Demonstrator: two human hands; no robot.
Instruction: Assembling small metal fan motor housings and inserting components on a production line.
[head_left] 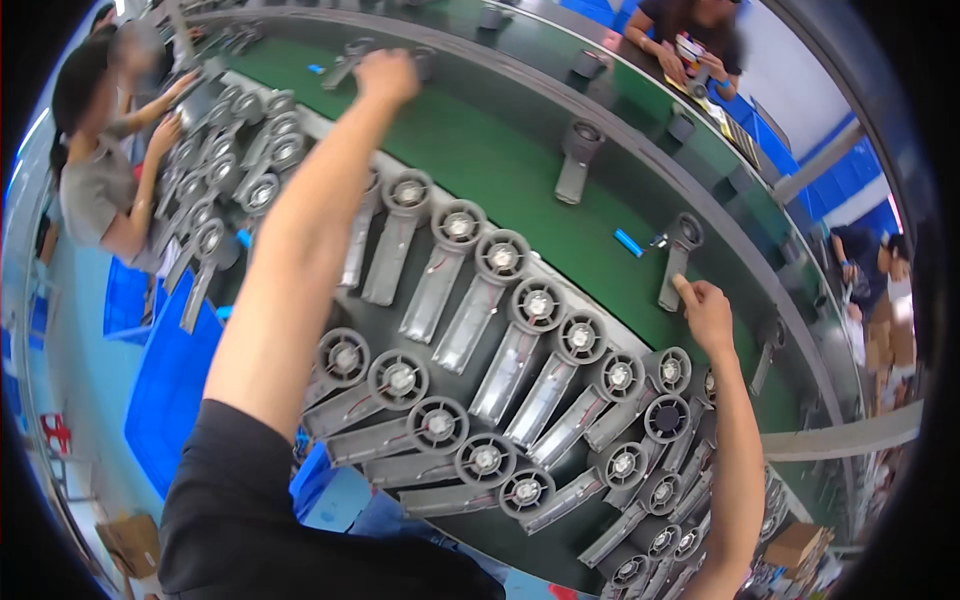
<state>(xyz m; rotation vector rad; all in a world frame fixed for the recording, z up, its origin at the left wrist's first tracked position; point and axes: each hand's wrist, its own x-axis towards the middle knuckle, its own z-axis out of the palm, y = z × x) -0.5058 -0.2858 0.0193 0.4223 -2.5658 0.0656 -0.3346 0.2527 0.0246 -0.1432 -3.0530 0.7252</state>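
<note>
My left arm reaches far across the bench. My left hand [388, 78] is closed over the green belt [510, 165], between two grey housings; what its fingers hold is hidden. One grey housing [347, 64] lies just left of it, another round part [425, 63] just right. My right hand [708, 312] has curled fingers, its thumb on the handle end of a grey handheld fan housing [683, 240] lying on the belt. Next to that housing are a blue cylindrical battery [628, 243] and a small part with wires [658, 240]. Another fan housing [578, 160] lies between my hands.
Rows of grey fan housings [460, 225] with round grilles cover the bench before me. More are piled at the left [225, 150], near a seated person [105, 190]. Blue bins [165, 390] stand below left. Across the belt a person [690, 45] handles a part.
</note>
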